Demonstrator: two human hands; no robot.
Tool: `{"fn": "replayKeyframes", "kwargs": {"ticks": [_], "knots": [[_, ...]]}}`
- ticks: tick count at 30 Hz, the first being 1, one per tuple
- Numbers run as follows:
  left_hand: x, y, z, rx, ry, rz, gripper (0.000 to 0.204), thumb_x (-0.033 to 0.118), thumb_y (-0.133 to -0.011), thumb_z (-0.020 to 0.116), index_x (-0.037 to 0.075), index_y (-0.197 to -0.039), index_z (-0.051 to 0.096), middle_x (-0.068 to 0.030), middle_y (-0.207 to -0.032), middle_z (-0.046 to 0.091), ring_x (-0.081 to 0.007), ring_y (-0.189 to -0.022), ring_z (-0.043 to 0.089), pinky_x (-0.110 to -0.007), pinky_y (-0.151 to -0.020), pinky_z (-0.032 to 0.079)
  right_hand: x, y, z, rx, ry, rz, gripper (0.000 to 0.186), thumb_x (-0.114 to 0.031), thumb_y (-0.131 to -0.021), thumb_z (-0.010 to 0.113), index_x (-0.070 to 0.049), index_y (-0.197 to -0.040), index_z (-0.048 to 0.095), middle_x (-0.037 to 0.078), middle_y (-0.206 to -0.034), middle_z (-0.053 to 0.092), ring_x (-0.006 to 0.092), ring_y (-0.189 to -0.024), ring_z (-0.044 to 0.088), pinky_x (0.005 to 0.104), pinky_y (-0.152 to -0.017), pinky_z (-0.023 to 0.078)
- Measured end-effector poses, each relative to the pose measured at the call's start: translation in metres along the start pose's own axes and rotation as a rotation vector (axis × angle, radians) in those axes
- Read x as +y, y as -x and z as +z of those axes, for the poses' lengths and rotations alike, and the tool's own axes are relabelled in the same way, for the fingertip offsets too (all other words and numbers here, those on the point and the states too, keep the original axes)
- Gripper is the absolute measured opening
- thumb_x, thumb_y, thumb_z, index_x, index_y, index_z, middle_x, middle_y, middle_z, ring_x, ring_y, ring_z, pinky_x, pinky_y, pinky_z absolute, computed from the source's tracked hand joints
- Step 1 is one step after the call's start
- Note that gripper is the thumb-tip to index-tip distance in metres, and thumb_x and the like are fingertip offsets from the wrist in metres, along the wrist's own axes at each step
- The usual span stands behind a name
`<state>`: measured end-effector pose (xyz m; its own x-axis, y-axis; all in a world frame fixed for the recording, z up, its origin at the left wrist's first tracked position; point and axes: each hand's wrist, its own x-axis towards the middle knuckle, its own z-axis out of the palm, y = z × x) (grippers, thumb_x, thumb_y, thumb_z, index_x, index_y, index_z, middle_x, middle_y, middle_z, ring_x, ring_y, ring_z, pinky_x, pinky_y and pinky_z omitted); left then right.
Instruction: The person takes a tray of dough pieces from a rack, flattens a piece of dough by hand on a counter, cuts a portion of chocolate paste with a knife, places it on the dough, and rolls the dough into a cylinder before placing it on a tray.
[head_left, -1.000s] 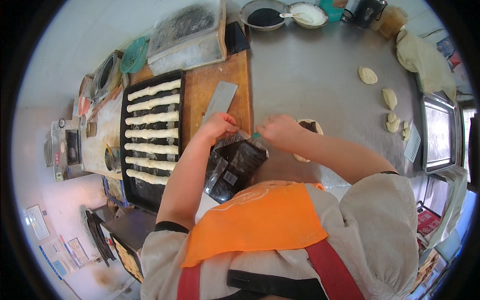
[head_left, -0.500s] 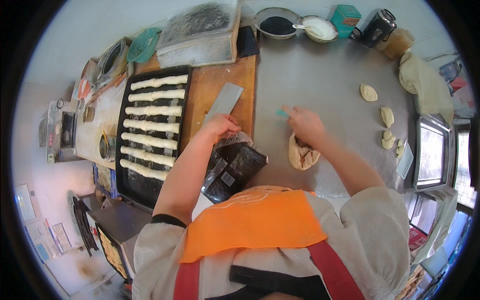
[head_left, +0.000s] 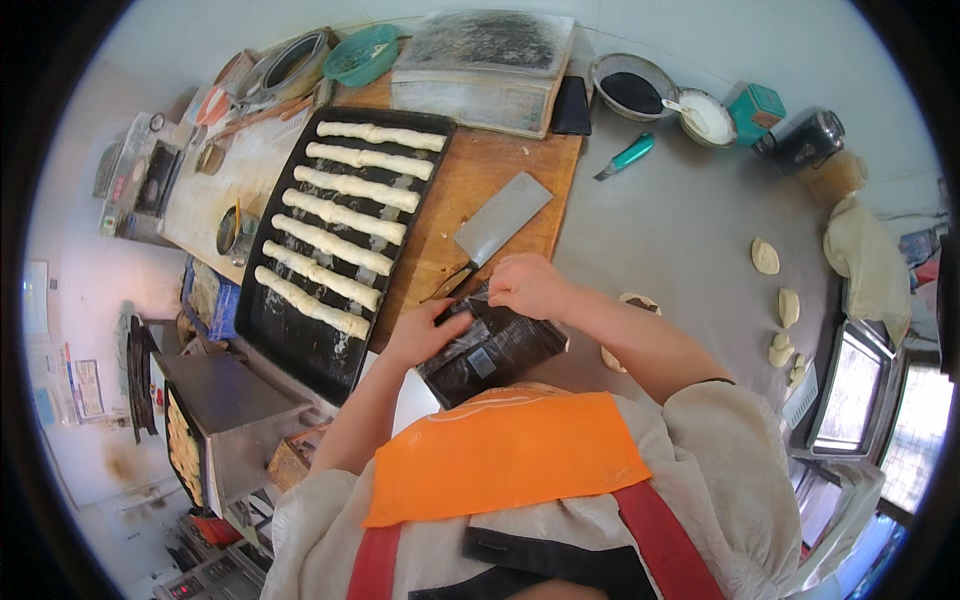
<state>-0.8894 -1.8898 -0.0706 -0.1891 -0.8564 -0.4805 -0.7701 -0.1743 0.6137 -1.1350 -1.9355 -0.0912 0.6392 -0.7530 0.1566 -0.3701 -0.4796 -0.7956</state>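
My left hand (head_left: 425,335) grips the left part of a dark plastic package (head_left: 490,355) held near my body. My right hand (head_left: 525,285) pinches the package's upper edge. Just beyond, a cleaver (head_left: 500,215) lies on the wooden board (head_left: 465,150). A dough piece with dark filling (head_left: 637,303) lies on the steel surface (head_left: 670,200), partly hidden by my right forearm. A teal-handled cutter (head_left: 628,155) rests farther back on the steel.
A black tray (head_left: 315,320) holds several dough strips on the left. Behind are a teal basin (head_left: 355,60), a bowl of black powder (head_left: 625,90) and a bowl of white powder (head_left: 710,115). Several small dough pieces (head_left: 765,256) lie on the right, beside a metal tray (head_left: 850,390).
The teal cutter has left my right hand and lies at the back of the steel surface. My right hand has come back onto the package's upper edge. The camera view has shifted.
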Motion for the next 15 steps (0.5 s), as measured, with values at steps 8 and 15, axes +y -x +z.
{"fn": "replayKeyframes", "kwargs": {"ticks": [8,15], "knots": [[0.002,0.018,-0.001,-0.141,0.011,0.164,0.081,0.052,-0.061,0.088,0.000,-0.118,0.065,-0.0203,-0.103,0.071,-0.0345,-0.098,0.069,-0.040,-0.084,0.053,-0.025,-0.039,-0.008,0.017,0.143,-0.100,0.017,-0.023,-0.076,0.068,-0.007,-0.072,0.071,0.012,-0.072,0.067,0.0349,-0.073,0.065,0.0461,-0.067,0.049],[0.017,0.043,0.006,0.076,-0.185,0.318,0.078,0.057,-0.060,0.086,0.002,-0.111,0.065,-0.0195,-0.091,0.070,-0.0387,-0.090,0.068,-0.044,-0.079,0.053,-0.022,-0.072,-0.037,-0.286,0.140,0.184,0.023,-0.028,-0.070,0.076,-0.006,-0.075,0.075,0.011,-0.068,0.069,0.0278,-0.063,0.065,0.0403,-0.059,0.049]]}}
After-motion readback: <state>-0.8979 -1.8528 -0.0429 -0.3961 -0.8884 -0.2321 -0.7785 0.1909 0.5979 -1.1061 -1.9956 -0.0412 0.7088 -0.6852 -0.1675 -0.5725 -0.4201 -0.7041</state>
